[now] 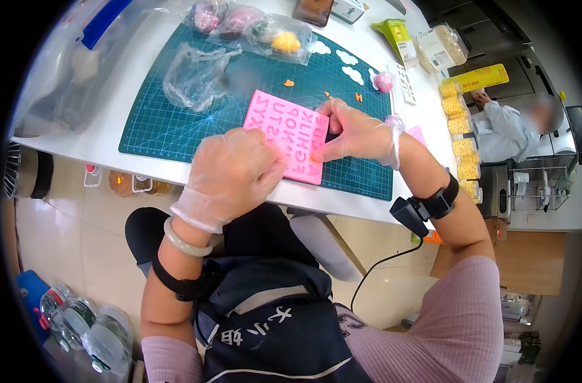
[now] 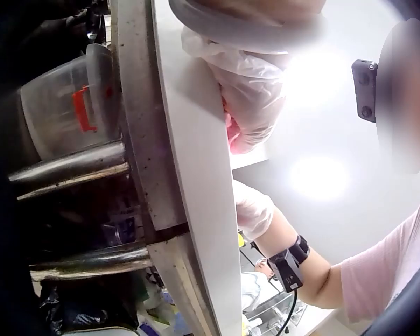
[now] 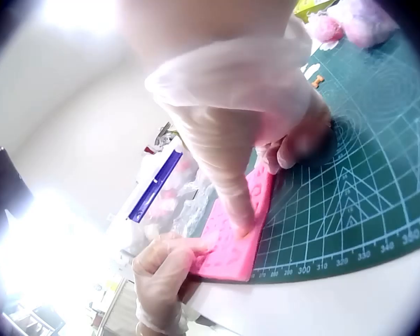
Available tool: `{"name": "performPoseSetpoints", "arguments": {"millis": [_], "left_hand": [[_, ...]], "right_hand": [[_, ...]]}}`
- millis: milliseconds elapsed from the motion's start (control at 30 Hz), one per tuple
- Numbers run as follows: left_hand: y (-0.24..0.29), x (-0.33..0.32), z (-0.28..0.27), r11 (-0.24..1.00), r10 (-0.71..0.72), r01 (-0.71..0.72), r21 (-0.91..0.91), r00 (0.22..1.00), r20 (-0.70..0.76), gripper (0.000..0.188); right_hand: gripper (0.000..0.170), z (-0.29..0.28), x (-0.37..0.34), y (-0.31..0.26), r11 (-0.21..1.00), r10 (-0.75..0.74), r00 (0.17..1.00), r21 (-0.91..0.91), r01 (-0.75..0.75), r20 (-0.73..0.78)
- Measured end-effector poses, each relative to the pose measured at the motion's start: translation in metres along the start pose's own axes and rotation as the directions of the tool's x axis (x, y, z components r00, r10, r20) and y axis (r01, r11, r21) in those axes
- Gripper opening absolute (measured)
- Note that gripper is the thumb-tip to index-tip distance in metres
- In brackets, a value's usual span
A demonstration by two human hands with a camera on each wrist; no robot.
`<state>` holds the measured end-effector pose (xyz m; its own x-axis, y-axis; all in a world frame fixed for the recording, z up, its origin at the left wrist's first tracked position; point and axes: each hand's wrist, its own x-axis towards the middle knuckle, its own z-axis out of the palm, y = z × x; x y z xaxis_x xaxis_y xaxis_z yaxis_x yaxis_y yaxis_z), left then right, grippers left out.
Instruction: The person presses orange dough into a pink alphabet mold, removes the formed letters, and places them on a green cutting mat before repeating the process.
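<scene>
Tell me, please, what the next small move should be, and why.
Probably press the orange bit down with the thumb of the right hand: the thumb's tip appears right at it on the pink mold, while the left hand holds the mold's left part.

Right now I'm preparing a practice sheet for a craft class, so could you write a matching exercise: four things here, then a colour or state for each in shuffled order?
1. letter mould
2. cutting mat
3. loose H-shaped piece
4. cloud shapes

A. white, several of them
B. pink, touched by the left hand and the right hand
C. orange
D. green, printed with grid lines

Pairs: 1-B, 2-D, 3-C, 4-A
</scene>
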<state>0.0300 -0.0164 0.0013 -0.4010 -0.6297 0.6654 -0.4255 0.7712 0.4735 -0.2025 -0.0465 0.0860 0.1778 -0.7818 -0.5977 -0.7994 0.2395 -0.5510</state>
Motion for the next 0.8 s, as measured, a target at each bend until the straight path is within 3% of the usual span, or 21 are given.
{"name": "performPoseSetpoints", "arguments": {"millis": [100, 467, 633, 800], "left_hand": [[0.0012, 0.0009, 0.0009, 1.000, 0.008, -0.008, -0.005, 1.000, -0.004, 0.013], [0.0019, 0.0007, 0.0002, 1.000, 0.009, -0.009, -0.007, 1.000, -0.023, 0.014], [0.0015, 0.0018, -0.0047, 1.000, -0.002, 0.001, 0.018, 0.998, 0.064, 0.010], [0.0022, 0.0017, -0.0044, 1.000, -0.002, 0.002, -0.006, 0.999, 0.044, 0.010]], "right_hand": [[0.070, 0.0012, -0.0007, 0.0025, 0.998, -0.024, 0.999, -0.053, 0.022, -0.032], [0.068, -0.0004, -0.0024, 0.0002, 1.000, -0.010, 1.000, 0.019, 0.010, -0.017], [0.067, 0.0025, -0.0025, 0.0005, 0.998, -0.014, 1.000, 0.063, 0.014, -0.014], [0.067, 0.0021, -0.0001, 0.0066, 0.998, -0.031, 0.999, 0.058, 0.034, -0.038]]}}
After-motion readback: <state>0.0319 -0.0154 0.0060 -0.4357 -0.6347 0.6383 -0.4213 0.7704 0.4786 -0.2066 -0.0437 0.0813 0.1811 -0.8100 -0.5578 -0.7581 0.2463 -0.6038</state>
